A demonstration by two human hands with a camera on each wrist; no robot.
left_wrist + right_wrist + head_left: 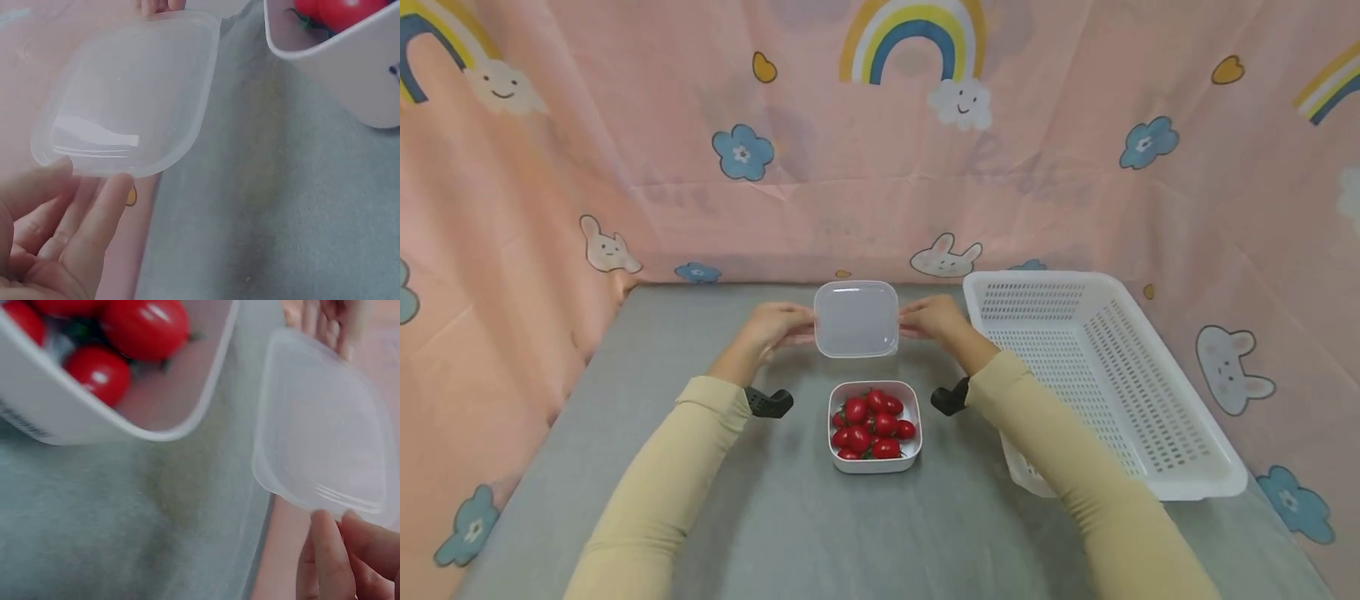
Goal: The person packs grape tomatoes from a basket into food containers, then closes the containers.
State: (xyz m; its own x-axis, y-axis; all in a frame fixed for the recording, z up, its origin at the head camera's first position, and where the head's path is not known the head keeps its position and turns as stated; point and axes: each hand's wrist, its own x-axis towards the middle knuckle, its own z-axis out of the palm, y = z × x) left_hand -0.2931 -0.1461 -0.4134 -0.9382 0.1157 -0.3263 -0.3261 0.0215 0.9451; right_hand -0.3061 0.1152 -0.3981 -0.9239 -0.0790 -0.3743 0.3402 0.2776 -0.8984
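Note:
A clear plastic lid (856,319) is held up off the table between my two hands, behind a white container (874,467). My left hand (777,325) pinches its left edge, thumb and fingertips at the rim in the left wrist view. At the opposite edge my right hand (934,318) pinches the rim, its fingertips (328,528) plain in the right wrist view. Several red cherry tomatoes (872,423) with green stems fill the uncovered container, which stands on the table nearer to me than the lid.
A large white perforated basket (1150,375) stands on the right, with my right forearm passing over its near left side. Grey cloth covers the table (775,517). A pink patterned curtain (820,208) hangs along the back and both sides.

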